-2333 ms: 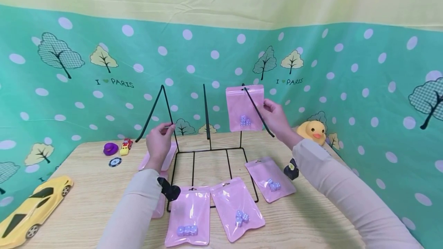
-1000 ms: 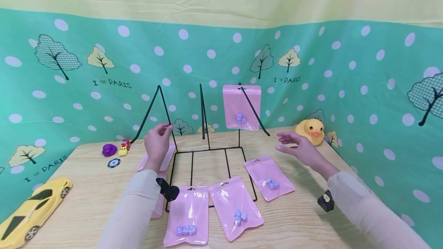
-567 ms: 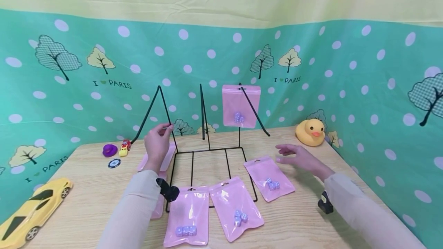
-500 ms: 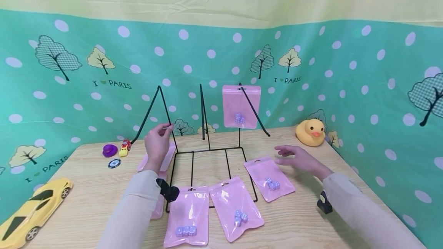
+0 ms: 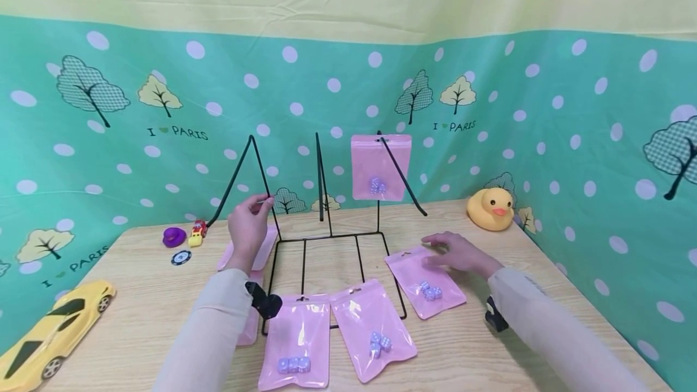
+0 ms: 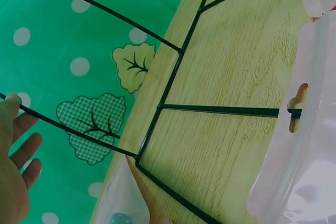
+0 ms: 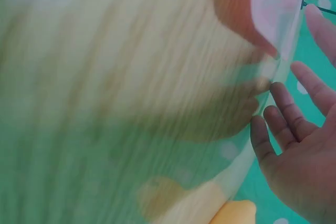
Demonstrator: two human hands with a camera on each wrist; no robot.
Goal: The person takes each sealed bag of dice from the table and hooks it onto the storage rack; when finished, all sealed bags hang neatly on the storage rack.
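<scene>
My left hand (image 5: 249,228) pinches the left upright of a black wire display rack (image 5: 330,235) between thumb and index finger; the left wrist view shows the other fingers loose beside the wire (image 6: 73,131). My right hand (image 5: 457,251) is open, fingers spread, over the upper right corner of a pink zip pouch with dice (image 5: 416,271). In the right wrist view the right hand (image 7: 302,129) holds nothing. Another pink pouch with dice (image 5: 376,162) hangs on the rack's right prong. Two more pouches, the left one (image 5: 296,331) and the middle one (image 5: 370,319), lie in front.
More pink pouch (image 5: 267,247) shows partly behind my left arm. At left are a yellow toy car (image 5: 60,322), a purple toy hat (image 5: 174,236), a small red-and-yellow car (image 5: 198,233) and a poker chip (image 5: 181,257). A rubber duck (image 5: 490,209) sits back right.
My right hand let go of the pouch on the right prong, drew back to the right, then came down and left to the pouch on the table. My left hand stayed on the rack.
</scene>
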